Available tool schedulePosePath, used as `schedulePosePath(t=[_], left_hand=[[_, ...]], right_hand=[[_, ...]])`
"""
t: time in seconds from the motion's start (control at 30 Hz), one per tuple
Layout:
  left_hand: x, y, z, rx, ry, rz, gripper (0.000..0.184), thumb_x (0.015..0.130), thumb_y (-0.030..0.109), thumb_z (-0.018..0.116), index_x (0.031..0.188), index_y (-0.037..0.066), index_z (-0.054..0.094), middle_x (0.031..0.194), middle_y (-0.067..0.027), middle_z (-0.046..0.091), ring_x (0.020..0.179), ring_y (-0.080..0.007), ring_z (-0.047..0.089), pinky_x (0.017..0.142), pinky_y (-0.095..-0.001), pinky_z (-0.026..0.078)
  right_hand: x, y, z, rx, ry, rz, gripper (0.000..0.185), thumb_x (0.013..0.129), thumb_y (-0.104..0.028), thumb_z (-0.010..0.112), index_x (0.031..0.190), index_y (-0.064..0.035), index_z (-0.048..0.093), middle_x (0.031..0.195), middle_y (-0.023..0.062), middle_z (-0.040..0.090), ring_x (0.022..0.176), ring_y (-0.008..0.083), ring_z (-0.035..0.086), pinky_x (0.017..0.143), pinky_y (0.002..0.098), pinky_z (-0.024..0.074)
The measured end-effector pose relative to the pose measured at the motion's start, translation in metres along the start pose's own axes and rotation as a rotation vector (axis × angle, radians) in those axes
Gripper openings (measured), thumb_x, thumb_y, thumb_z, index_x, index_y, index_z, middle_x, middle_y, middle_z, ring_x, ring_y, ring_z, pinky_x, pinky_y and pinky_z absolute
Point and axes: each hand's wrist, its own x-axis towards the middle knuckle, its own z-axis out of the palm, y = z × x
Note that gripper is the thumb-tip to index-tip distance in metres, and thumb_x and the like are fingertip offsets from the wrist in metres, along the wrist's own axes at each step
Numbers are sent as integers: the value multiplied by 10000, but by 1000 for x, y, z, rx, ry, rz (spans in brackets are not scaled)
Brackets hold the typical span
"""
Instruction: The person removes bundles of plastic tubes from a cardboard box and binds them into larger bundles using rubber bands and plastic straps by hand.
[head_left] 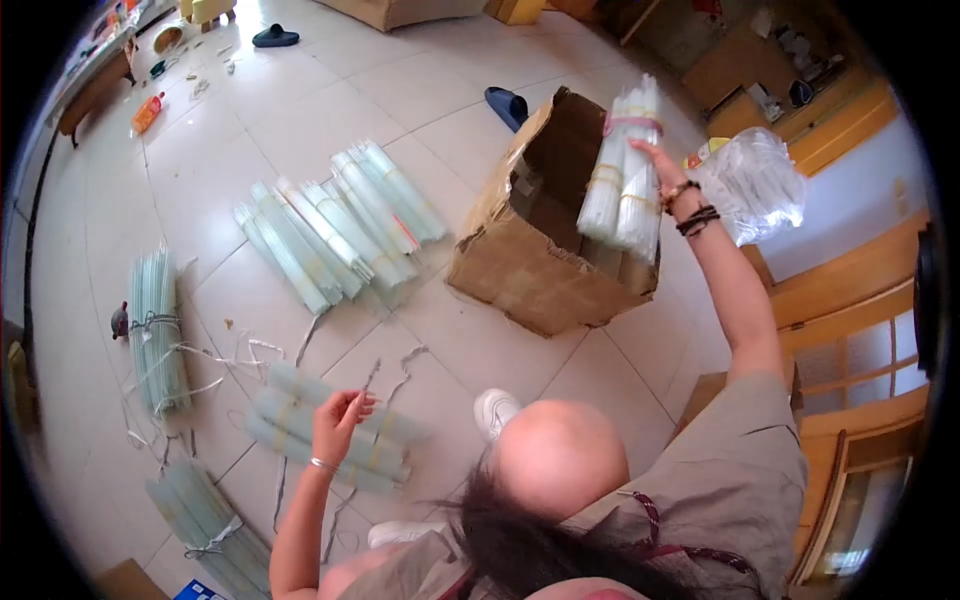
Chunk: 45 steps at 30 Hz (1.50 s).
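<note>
My right hand [664,180] grips several bundles of thin whitish rods [622,185], bound together by a pink band, above the cardboard box [545,285]. The box stands open and looks dark inside. Lower down, my left hand [345,415] is closed in a pinch on a thin grey cord [372,376], whose end sticks up past the fingers. Beneath that hand, pale green rod bundles [285,425] lie on the floor across loose cords. Another group of rod bundles [335,225] lies side by side farther out, left of the box.
Tied rod bundles lie at the left [158,345] and lower left [205,520]. White ties [205,355] straggle between them. Dark slippers [507,108] and an orange bottle [147,114] rest on the tiles. Clear plastic bags [752,185] are right of the box, near wooden furniture.
</note>
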Motion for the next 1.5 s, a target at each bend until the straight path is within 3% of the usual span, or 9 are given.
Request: schedulePosePath(t=[0.3,0.43,0.6,0.73,0.83,0.93,1.1,1.3,1.5], left_hand=[[-16,1,11,0,54,-73,212,995,186,568,1073,2,641,998,-73,719,876,-136,683,748,-254,533],[-9,4,16,30,47,-36,220,1000,190,560,1076,-1,639,999,-75,716,874,-146,685,756,-264,539],[-6,2,15,32,3,-6,218,997,179,565,1083,-9,634,988,-73,713,869,-141,678,762,-257,533],[-9,-6,13,52,-10,2,209,994,166,568,1080,-13,633,984,-78,713,867,-140,676,763,-264,540],[-10,-13,12,72,9,3,204,992,157,569,1074,-19,635,982,-84,713,867,-144,679,765,-272,548],[-12,-11,13,76,28,-39,194,985,135,573,1060,-33,636,977,-88,715,870,-146,680,777,-272,544],[-16,-17,19,80,7,-95,207,991,152,567,1068,-30,631,989,-92,713,875,-160,683,772,-286,553],[-16,-27,21,97,-10,-172,215,993,156,563,1073,-36,619,1012,-107,710,885,-171,684,778,-297,552],[-14,-30,25,109,17,-149,174,980,109,573,1059,-34,635,977,-97,718,870,-147,680,791,-271,540]], right_hand=[[33,113,2,-234,316,235,483,730,-256,813,1060,61,656,1045,147,699,866,259,704,764,385,580],[11,156,17,-450,330,285,662,678,-406,828,1071,91,636,1075,135,673,894,221,662,724,380,526],[47,211,-8,-379,312,409,865,623,-447,837,1240,82,543,1170,168,640,938,300,663,761,421,530],[44,178,-7,-584,384,544,942,640,-529,780,1357,7,488,1328,170,547,1060,319,607,821,489,512],[91,240,-42,-615,422,580,836,648,-524,788,1259,12,595,1188,122,639,1001,265,630,862,370,495],[132,320,-102,-674,-112,275,697,807,-558,627,1261,-29,615,1243,114,617,1068,284,594,883,440,478],[116,260,-93,-1118,-86,467,671,831,-530,614,1292,-45,582,1291,101,571,1118,275,556,918,432,456],[164,167,-18,-1382,-350,370,643,859,-498,599,1330,-63,542,1348,86,516,1178,263,510,960,423,430],[213,229,54,-1407,-405,272,620,888,-465,584,1368,-82,502,1405,70,461,1238,252,465,1002,415,405]])
